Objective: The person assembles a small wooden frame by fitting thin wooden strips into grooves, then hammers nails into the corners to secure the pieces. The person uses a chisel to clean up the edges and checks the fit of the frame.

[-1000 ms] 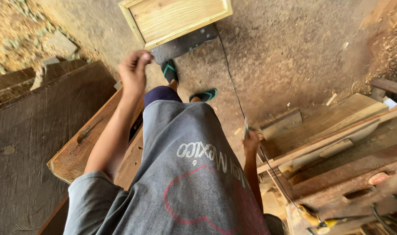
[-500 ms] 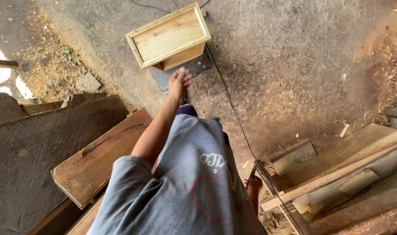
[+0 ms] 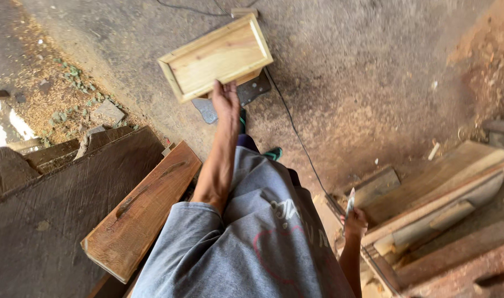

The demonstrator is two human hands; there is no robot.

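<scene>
A shallow pale wooden box (image 3: pixel 216 57) rests on a dark metal plate (image 3: pixel 252 91) on the dirt floor ahead of me. My left hand (image 3: pixel 225 102) is stretched forward, its fingertips at the near rim of the box and nothing held in it. Low at my side, by the timber pile, my right hand (image 3: pixel 355 222) is closed around a thin pale strip-like tool (image 3: pixel 350 201) that points upward. My grey shirt (image 3: pixel 252 243) fills the lower middle, and my feet in green sandals (image 3: pixel 273 154) show just past it.
A black cable (image 3: pixel 296 138) runs across the floor from the box toward the right. A brown plank (image 3: pixel 144 207) and dark wide boards (image 3: pixel 53 209) lie to the left. Stacked planks and offcuts (image 3: pixel 445 193) fill the right. Sawdust and stones (image 3: pixel 70 94) lie at the upper left.
My left hand went from a raised fist to reaching forward, and now meets the box's near rim. The right hand stays low at my side.
</scene>
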